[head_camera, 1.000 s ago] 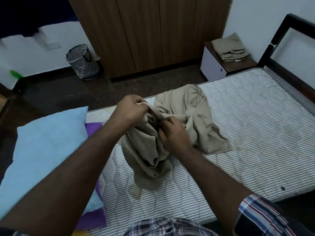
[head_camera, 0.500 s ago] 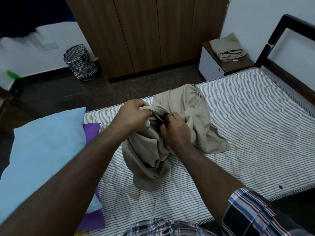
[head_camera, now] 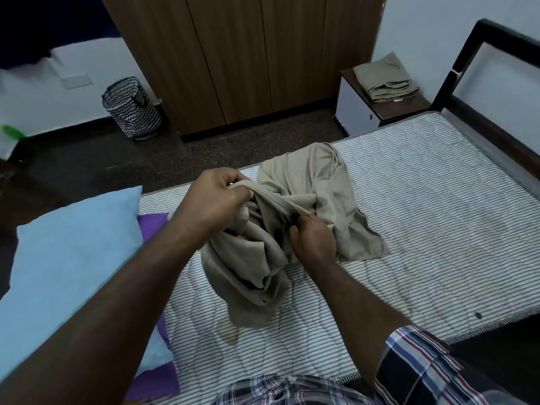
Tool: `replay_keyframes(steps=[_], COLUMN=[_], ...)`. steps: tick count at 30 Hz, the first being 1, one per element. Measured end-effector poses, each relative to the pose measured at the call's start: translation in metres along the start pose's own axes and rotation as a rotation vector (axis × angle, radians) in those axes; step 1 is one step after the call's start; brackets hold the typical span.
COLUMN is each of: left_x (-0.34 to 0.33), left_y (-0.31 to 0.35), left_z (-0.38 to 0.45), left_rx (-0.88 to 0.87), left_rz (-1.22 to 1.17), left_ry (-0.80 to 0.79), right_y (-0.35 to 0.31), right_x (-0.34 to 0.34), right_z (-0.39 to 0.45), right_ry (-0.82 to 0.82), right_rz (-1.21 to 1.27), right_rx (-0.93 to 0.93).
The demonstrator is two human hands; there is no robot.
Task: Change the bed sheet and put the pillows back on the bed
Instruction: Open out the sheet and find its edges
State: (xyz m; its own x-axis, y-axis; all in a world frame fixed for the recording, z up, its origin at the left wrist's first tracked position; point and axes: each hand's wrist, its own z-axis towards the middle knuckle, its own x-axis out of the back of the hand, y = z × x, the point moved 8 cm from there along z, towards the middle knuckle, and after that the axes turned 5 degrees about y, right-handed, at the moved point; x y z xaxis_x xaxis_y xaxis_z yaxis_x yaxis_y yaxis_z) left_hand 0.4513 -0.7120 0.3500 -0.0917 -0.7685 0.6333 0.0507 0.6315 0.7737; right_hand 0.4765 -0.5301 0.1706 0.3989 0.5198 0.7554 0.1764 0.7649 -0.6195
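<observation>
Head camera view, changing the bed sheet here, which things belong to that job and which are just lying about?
Part of the job:
- beige sheet, gripped by the left hand and the right hand
- striped mattress
- blue pillow
- purple pillow under it
- folded beige cloth on the bedside table, likely bedding too

Lying about:
- zigzag basket
- wardrobe

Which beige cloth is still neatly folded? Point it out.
The folded beige cloth on the bedside cabinet, beside the bed's head end. The other, the beige sheet on the striped mattress, is bunched up and gripped by both hands.
</observation>
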Motion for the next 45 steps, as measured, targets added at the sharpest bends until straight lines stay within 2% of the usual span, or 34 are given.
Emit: replay_keyframes(steps=[4, 8, 10, 12, 15, 17, 18, 28, 32, 34, 38, 45], left_x=[0.002, 0.005, 0.005, 0.004, 0.001, -0.003, -0.005, -0.006, -0.008, -0.011, -0.011, -0.017], left_y=[-0.003, -0.006, -0.008, -0.007, -0.004, -0.002, -0.002, -0.004, -0.004, -0.003, -0.002, 0.007], left_z=[0.003, 0.005, 0.006, 0.007, 0.008, 0.007, 0.006, -0.004, -0.006, -0.006, -0.007, -0.016], left_rx=[0.027, 0.059, 0.083, 0.096, 0.104, 0.118, 0.123, 0.090, 0.088, 0.078, 0.059, 0.017], left_rz=[-0.023, -0.045, -0.067, -0.087, -0.113, -0.126, -0.127, -0.082, -0.099, -0.097, -0.107, -0.120], left_ry=[0.019, 0.045, 0.048, 0.060, 0.060, 0.044, 0.033, 0.010, -0.011, -0.021, -0.023, -0.076], right_y=[0.001, 0.023, 0.023, 0.013, -0.007, -0.015, -0.019, -0.017, -0.030, -0.035, -0.033, -0.011], right_x=[0.009, 0.063, 0.090, 0.090, 0.044, 0.017, 0.009, -0.019, -0.036, -0.035, -0.022, -0.023], right_z=[-0.002, 0.021, 0.025, 0.013, -0.037, -0.056, -0.054, 0.016, 0.003, -0.001, 0.007, 0.001], right_ry=[0.097, 0.429, 0.516, 0.432, 0.073, -0.127, -0.168, -0.204, -0.319, -0.290, -0.115, -0.123], right_rz=[0.218, 0.327, 0.293, 0.220, 0.194, 0.265, 0.277, 0.269, 0.192, 0.146, 0.070, -0.085], right_rx=[-0.027, -0.150, -0.061, 0.113, 0.328, 0.278, 0.230, 0.013, 0.062, 0.053, 0.033, -0.122])
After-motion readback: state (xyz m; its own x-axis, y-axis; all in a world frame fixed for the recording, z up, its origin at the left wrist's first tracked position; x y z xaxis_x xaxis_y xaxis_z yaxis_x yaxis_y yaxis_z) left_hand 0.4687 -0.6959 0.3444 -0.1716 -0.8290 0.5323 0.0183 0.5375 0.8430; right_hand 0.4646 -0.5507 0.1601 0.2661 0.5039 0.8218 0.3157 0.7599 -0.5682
